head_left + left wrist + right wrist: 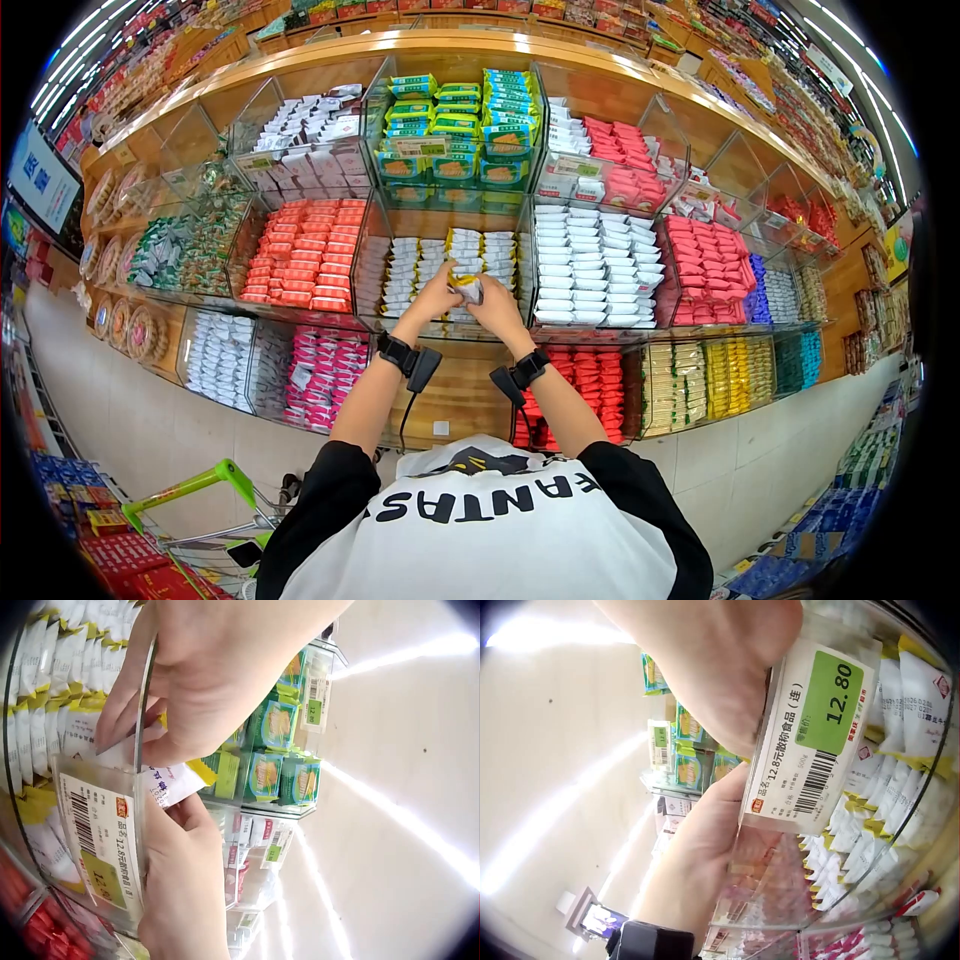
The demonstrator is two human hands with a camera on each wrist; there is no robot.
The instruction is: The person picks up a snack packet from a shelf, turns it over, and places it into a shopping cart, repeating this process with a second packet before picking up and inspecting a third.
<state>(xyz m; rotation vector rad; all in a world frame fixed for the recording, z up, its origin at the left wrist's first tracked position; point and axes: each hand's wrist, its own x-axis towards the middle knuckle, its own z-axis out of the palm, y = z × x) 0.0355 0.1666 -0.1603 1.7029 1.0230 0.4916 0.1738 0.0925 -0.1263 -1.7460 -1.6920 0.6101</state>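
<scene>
Both hands meet at a small white packet with yellow ends (468,289) above the middle bin's front edge. My left hand (437,297) (202,682) pinches the packet (171,782) from the left with bent fingers. From the other side my right hand (499,309) (184,885) holds it, its fingertips partly hidden behind the packet. Rows of similar white-and-yellow packets (403,272) (922,697) fill the bin around and behind the hands. In the right wrist view the right hand (720,667) and a price label (810,735) cover the held packet.
Clear bin walls and a front panel with a price label (101,840) stand close to the hands. Orange packets (305,250) lie in the bin on the left, white ones (597,265) on the right, green packs (456,165) above. A green-handled cart (190,490) stands at lower left.
</scene>
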